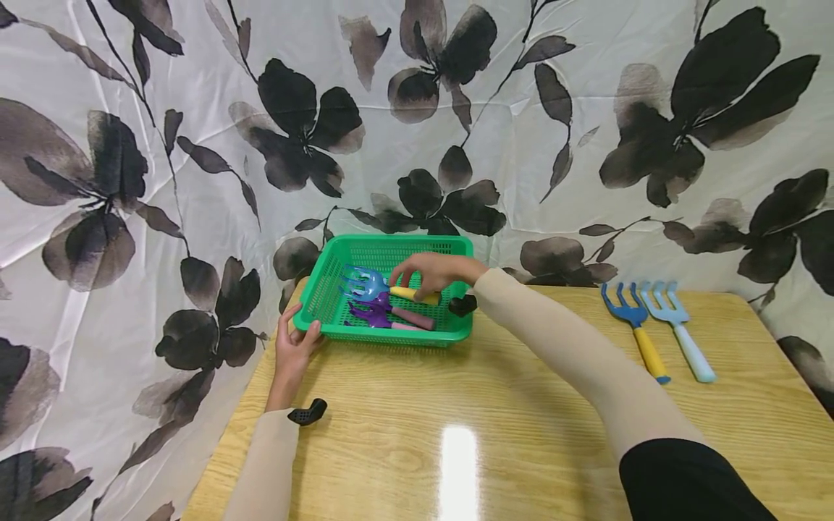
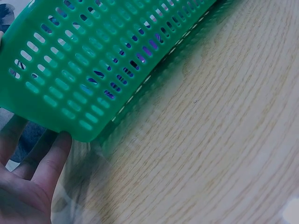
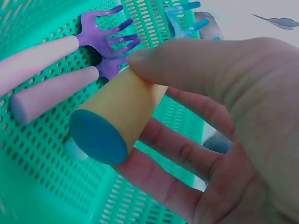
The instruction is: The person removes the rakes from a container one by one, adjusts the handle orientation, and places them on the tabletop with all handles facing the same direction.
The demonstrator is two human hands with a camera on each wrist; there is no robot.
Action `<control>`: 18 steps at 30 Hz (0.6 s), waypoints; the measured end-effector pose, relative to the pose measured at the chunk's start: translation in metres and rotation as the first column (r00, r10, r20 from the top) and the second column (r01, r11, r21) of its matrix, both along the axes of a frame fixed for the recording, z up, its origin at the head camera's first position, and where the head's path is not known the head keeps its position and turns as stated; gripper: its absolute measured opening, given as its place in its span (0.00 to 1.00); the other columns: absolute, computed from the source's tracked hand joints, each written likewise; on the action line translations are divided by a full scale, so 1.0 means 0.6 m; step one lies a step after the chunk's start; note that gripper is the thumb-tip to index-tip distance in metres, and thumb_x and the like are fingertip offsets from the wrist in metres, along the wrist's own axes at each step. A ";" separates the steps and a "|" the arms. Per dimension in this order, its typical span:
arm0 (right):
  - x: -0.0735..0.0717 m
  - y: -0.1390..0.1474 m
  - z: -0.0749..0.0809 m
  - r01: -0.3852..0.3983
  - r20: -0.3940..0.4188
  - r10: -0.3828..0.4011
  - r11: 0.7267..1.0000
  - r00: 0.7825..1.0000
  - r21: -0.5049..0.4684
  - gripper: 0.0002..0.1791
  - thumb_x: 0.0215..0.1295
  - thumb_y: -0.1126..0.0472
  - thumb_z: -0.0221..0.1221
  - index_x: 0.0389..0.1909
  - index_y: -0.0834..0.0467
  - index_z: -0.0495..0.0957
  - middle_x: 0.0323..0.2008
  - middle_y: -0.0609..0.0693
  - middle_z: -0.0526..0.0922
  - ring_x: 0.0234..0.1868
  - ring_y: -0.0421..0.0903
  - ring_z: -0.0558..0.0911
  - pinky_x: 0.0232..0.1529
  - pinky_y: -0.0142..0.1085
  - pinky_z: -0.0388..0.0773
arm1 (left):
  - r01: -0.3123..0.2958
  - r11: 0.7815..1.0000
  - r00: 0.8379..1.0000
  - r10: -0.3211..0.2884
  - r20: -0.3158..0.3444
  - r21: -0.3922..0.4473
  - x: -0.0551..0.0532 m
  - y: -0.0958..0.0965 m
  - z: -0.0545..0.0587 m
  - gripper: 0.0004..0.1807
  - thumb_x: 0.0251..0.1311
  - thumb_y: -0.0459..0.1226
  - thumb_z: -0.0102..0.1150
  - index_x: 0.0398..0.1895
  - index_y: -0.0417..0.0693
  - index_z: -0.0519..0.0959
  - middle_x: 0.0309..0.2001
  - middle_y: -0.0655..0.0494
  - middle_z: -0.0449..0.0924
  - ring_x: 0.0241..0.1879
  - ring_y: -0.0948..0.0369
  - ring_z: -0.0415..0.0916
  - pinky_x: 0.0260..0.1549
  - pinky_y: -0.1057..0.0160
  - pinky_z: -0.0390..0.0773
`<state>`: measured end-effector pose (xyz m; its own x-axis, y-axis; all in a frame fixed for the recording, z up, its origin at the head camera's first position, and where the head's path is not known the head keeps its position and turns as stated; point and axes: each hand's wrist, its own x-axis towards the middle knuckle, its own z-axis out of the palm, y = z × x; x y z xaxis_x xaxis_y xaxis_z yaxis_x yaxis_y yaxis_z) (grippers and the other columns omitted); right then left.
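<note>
A green plastic basket (image 1: 391,338) stands on the table, its left front corner held by my left hand (image 1: 295,354) with fingers and thumb spread about it. Over the basket my right hand (image 1: 433,273) pinches the yellow handle (image 3: 124,100) of a blue hand fork (image 1: 367,284), whose tines point left. Two purple hand forks (image 1: 370,316) with pink handles lie in front of it inside the basket. Beneath the yellow handle, the right wrist view shows a light blue handle end (image 3: 75,149), the rest of it mostly hidden.
On the right of the table (image 1: 521,405) lie a blue hand fork with a yellow handle (image 1: 647,351) and a light blue one (image 1: 692,351), side by side. A floral cloth (image 1: 508,159) hangs directly behind the table and along its left side.
</note>
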<state>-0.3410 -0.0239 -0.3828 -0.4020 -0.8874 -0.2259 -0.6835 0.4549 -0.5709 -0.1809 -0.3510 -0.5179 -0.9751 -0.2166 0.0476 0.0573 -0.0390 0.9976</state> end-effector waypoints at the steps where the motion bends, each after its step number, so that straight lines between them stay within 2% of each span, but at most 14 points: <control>1: 0.001 0.007 0.002 0.005 -0.010 -0.005 1.000 1.000 -0.010 0.28 0.66 0.67 0.68 0.67 0.51 0.77 0.57 0.53 0.83 0.52 0.52 0.83 0.47 0.41 0.83 | 0.002 1.000 1.000 -0.002 -0.002 -0.001 0.000 0.001 0.000 0.39 0.75 0.37 0.58 0.82 0.51 0.50 0.72 0.32 0.64 0.71 0.40 0.65 0.65 0.41 0.67; 3: 0.002 0.021 0.006 0.022 -0.021 -0.022 0.999 1.000 -0.031 0.28 0.66 0.67 0.68 0.67 0.50 0.77 0.57 0.52 0.83 0.46 0.50 0.85 0.45 0.41 0.84 | -0.002 1.000 1.000 0.002 -0.009 0.002 0.002 0.001 -0.001 0.39 0.74 0.37 0.59 0.82 0.52 0.51 0.72 0.32 0.65 0.71 0.39 0.66 0.65 0.41 0.68; 7: 0.007 0.047 0.015 0.072 -0.010 -0.073 0.995 0.997 -0.074 0.29 0.65 0.66 0.69 0.67 0.50 0.77 0.56 0.52 0.83 0.39 0.47 0.86 0.42 0.39 0.85 | -0.014 1.000 1.000 0.014 -0.005 -0.002 0.006 0.003 0.001 0.38 0.74 0.39 0.60 0.81 0.55 0.53 0.71 0.35 0.67 0.68 0.45 0.71 0.65 0.42 0.70; 13: 0.020 0.091 0.028 0.133 -0.001 -0.134 0.982 0.991 -0.134 0.30 0.65 0.68 0.69 0.68 0.52 0.76 0.56 0.52 0.83 0.36 0.47 0.86 0.38 0.39 0.85 | -0.009 1.000 1.000 0.009 -0.013 -0.015 0.009 0.003 0.003 0.38 0.72 0.42 0.62 0.80 0.58 0.55 0.70 0.37 0.68 0.63 0.54 0.76 0.64 0.44 0.72; 18: 0.028 0.134 0.034 0.202 0.051 -0.196 0.967 0.979 -0.157 0.31 0.67 0.68 0.67 0.70 0.52 0.74 0.57 0.53 0.81 0.37 0.49 0.86 0.36 0.40 0.86 | -0.008 1.000 1.000 0.008 -0.015 -0.018 0.009 0.003 0.004 0.38 0.73 0.42 0.62 0.80 0.57 0.55 0.70 0.37 0.68 0.65 0.51 0.74 0.64 0.45 0.72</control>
<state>-0.3242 0.0564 -0.3626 -0.5688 -0.8159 -0.1037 -0.5670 0.4803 -0.6692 -0.1754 -0.3490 -0.5155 -0.9724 -0.2236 0.0659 0.0722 -0.0201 0.9972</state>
